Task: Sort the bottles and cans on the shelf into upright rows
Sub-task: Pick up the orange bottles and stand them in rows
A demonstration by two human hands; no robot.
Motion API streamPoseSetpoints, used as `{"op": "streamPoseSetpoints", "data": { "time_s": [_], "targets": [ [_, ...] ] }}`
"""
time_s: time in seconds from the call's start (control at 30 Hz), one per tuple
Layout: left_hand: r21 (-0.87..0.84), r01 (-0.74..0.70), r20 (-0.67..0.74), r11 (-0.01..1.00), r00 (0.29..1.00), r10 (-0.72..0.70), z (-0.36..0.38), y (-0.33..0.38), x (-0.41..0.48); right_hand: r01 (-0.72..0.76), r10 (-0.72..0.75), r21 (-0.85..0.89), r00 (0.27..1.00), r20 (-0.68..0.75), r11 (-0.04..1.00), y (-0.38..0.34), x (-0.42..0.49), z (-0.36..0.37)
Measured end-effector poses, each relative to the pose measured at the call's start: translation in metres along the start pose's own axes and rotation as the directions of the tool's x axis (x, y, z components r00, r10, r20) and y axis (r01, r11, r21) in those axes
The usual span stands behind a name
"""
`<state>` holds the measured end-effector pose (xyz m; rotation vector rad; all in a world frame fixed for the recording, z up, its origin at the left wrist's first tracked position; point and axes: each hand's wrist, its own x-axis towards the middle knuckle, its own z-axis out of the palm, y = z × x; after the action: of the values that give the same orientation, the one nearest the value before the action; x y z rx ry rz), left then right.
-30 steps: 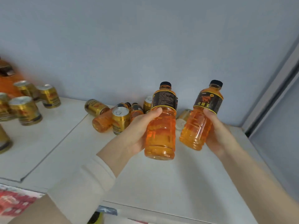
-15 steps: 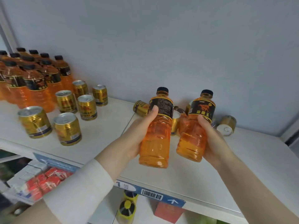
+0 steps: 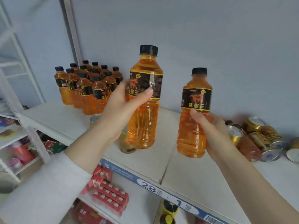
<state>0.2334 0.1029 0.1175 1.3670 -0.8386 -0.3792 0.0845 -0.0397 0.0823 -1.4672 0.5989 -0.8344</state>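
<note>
left grip [image 3: 127, 101] clamped on bottle [image 3: 144, 101] | right grip [image 3: 208, 130] clamped on second bottle [image 3: 194, 120] | both upright, aloft over shelf [image 3: 186, 172] front edge | risk: knocking standing rows [image 3: 87, 88] at back-left corner, toppling them

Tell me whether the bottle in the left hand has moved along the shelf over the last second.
Yes. The bottle in the left hand has travelled leftward, away from the toppled cans toward the upright bottle rows.
</note>
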Motion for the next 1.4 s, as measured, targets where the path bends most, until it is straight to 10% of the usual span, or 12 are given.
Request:
{"op": "streamPoseSetpoints", "data": {
  "time_s": [0.53,1.4],
  "targets": [
    [0.206,-0.05,-0.078,0.977,0.995,0.067,-0.334,-0.032,0.088,0.089,-0.087,-0.048,0.995,0.039,0.995,0.031,0.026,0.342],
    [0.341,0.04,0.26,0.939,0.956,-0.135,-0.455,-0.186,0.24,0.036,-0.075,-0.285,0.989,-0.126,0.958,0.147,0.148,0.514]
  ]
}}
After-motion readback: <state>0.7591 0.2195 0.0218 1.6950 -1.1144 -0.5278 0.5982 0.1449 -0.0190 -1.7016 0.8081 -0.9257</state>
